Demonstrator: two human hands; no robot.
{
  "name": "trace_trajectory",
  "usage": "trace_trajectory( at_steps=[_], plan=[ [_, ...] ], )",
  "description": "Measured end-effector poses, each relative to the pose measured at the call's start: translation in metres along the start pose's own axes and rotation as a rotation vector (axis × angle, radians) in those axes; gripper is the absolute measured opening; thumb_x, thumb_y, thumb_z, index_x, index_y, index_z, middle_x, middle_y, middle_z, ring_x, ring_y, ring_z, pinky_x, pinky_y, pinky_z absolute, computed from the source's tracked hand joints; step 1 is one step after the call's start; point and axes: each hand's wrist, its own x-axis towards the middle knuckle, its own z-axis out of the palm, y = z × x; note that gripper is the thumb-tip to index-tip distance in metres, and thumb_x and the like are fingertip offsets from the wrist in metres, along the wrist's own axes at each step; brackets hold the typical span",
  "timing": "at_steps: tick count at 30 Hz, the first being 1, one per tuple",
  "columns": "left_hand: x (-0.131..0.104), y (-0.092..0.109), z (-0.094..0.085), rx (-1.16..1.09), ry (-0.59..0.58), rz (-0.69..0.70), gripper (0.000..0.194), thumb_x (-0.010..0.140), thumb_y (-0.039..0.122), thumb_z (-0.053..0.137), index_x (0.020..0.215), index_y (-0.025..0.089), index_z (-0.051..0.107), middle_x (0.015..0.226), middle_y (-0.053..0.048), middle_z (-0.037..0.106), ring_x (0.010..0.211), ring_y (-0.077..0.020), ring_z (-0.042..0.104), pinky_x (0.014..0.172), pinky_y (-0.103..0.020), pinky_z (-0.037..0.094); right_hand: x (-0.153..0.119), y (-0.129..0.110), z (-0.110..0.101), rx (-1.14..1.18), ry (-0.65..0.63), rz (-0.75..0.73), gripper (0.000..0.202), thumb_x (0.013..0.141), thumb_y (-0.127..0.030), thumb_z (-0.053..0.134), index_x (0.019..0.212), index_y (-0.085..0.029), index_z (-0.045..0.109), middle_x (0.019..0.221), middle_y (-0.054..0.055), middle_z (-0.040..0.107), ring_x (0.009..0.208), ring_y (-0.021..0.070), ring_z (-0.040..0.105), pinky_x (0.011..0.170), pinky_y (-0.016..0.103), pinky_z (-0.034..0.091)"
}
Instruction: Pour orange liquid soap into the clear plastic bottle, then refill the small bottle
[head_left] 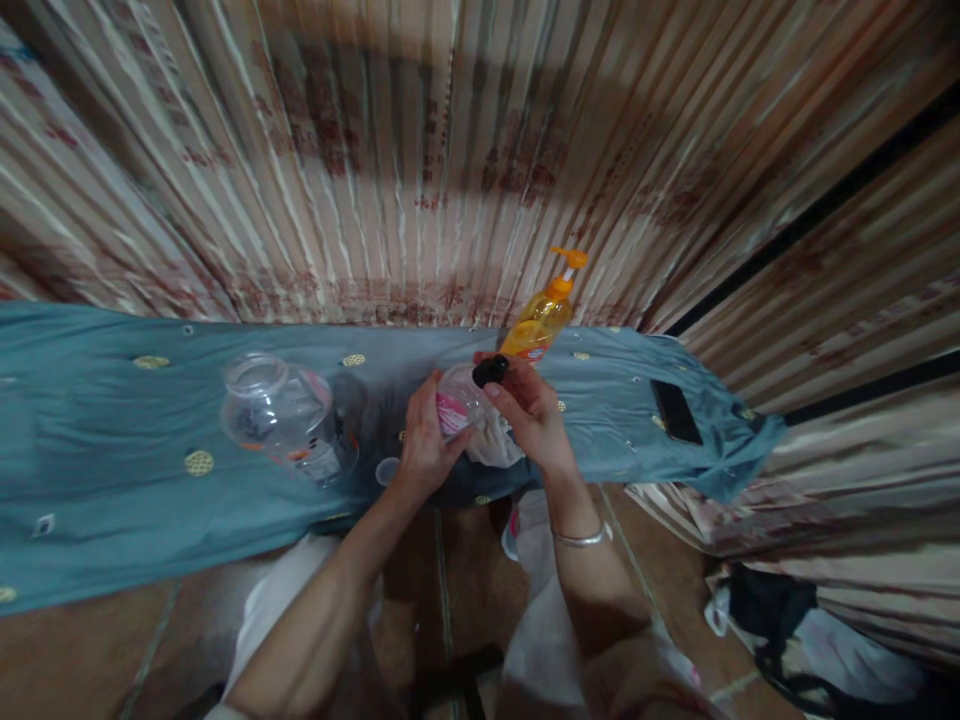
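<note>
My left hand [429,435] is closed around a small clear container [459,402] with a pink label, held tilted over the table. In my right hand [534,410] is a small black object [490,371], pinched at the container's upper right end. Below the hands lies a whitish crumpled cloth or bag [495,445]. A small clear round cap [387,471] rests on the table just left of my left wrist. Further left stands a large clear jar [281,415] with an open round mouth. Behind my right hand is a yellow pump bottle [541,318] with an orange top.
A blue-green cloth [135,490] covers the long narrow table. Toward its right end lies a black phone [676,411]. Pleated curtains [375,180] hang right behind the table. Dark and white fabric items [780,610] lie on the tiled floor at the lower right.
</note>
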Motion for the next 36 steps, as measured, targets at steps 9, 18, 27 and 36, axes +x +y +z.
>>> trace_trajectory(
  at_steps=[9, 18, 27, 36],
  plan=[
    [0.000, -0.006, -0.002, 0.010, -0.004, 0.003, 0.079, 0.079, 0.049, 0.060, 0.140, 0.013, 0.025, 0.134, -0.019, 0.046, 0.122, -0.0300, 0.047, 0.102, -0.045, 0.039, 0.007, 0.007, 0.013, 0.038, 0.181, 0.013, 0.035, 0.063, -0.034, 0.077, 0.088, -0.022, 0.055, 0.104, 0.003, 0.066, 0.097, 0.0165, 0.062, 0.090, 0.036, 0.050],
    [0.004, -0.008, -0.008, 0.024, -0.030, -0.019, 0.080, 0.078, 0.045, 0.062, 0.141, 0.012, 0.023, 0.135, -0.020, 0.045, 0.124, -0.0301, 0.046, 0.102, -0.046, 0.038, 0.007, 0.005, 0.017, 0.020, 0.153, -0.002, 0.043, 0.068, -0.035, 0.074, 0.104, -0.023, 0.054, 0.114, 0.006, 0.062, 0.107, 0.0180, 0.060, 0.096, 0.038, 0.048],
    [0.004, -0.007, -0.009, 0.020, -0.017, -0.037, 0.081, 0.078, 0.045, 0.062, 0.141, 0.014, 0.022, 0.135, -0.019, 0.044, 0.123, -0.0300, 0.046, 0.102, -0.045, 0.038, 0.005, 0.007, 0.016, 0.039, 0.177, 0.023, 0.033, 0.068, -0.037, 0.073, 0.090, -0.022, 0.053, 0.117, 0.007, 0.060, 0.101, 0.0170, 0.062, 0.094, 0.037, 0.049],
    [0.003, -0.008, -0.009, 0.032, -0.013, -0.026, 0.080, 0.079, 0.044, 0.061, 0.141, 0.013, 0.022, 0.136, -0.020, 0.044, 0.124, -0.0304, 0.046, 0.102, -0.045, 0.038, 0.003, 0.009, 0.018, -0.009, 0.207, 0.018, 0.043, 0.064, -0.034, 0.077, 0.095, -0.022, 0.052, 0.119, 0.008, 0.058, 0.101, 0.0170, 0.061, 0.094, 0.036, 0.049]
  ],
)
